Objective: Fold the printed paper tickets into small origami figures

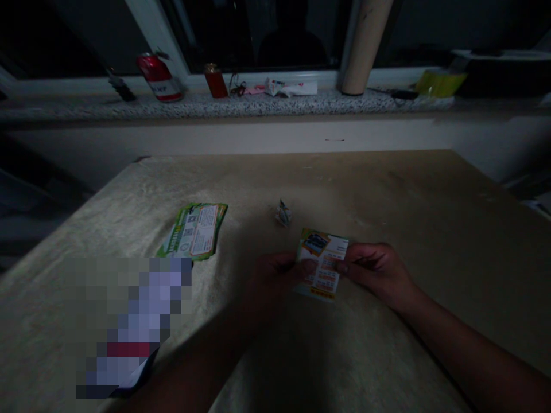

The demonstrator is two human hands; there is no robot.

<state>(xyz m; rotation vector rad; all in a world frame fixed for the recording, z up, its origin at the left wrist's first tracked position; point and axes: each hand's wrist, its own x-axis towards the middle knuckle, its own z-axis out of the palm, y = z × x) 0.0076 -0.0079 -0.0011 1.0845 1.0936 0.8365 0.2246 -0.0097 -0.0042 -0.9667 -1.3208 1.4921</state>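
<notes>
1 printed card [323,281]: white face with small lines of text, a dark picture in the upper left and green and orange edging; it is tilting slightly over the table [400,195], right of the middle, between 2 bare hands.

1 left hand [278,275]: it is gripping the card's left edge, thumb lying across the face; the other fingers are curling in, partly lost in shadow.

1 right hand [381,269]: it is pinching the card's right edge, thumb tip pressing on the face, the other fingers bending in behind.

1 crumpled wrapper [283,214]: it is lying on the table just beyond the card, apart from both hands.

1 stack of green cards [196,230]: it is lying on the table to the left, its number not countable.

1 pixelated object [144,321]: it is lying near the stack, beside the left forearm, its details hidden.

1 speckled sill [258,106], behind: it is bearing 1 red can [159,77], 1 small reddish container [216,81], 1 white packet [297,88] and 1 tan tube [365,49], which is standing upright, leaning slightly.
</notes>
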